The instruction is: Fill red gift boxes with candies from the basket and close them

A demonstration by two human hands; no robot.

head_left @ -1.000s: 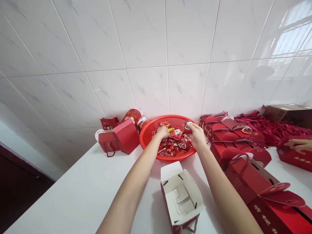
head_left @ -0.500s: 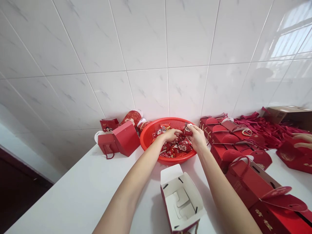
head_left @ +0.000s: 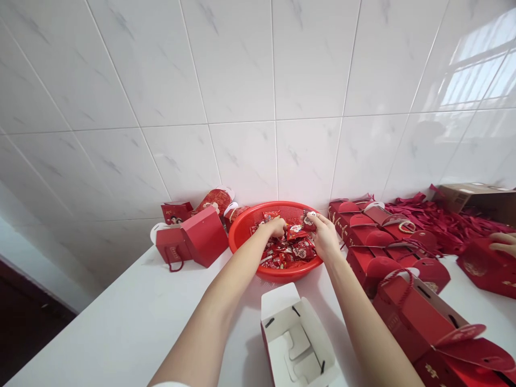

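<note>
A red plastic basket stands by the wall, full of small red wrapped candies. Inside it, my left hand has its fingers curled down among the wrappers; what they grip is hidden. A red and white packet lies right beside those fingertips. At the basket's right side, my right hand pinches a dark red candy packet between thumb and fingers. In front of the basket, between my forearms, an open gift box shows its white inside, with nothing in it.
Several closed red gift boxes crowd the right side. Behind them lie a heap of dark red ribbons and a cardboard box. Another person's hand touches a red box. More red boxes stand left of the basket.
My left hand has drawn slightly left, its fingers now curled down instead of reaching right. A red and white packet now shows between my hands. My right hand keeps its candy packet.
</note>
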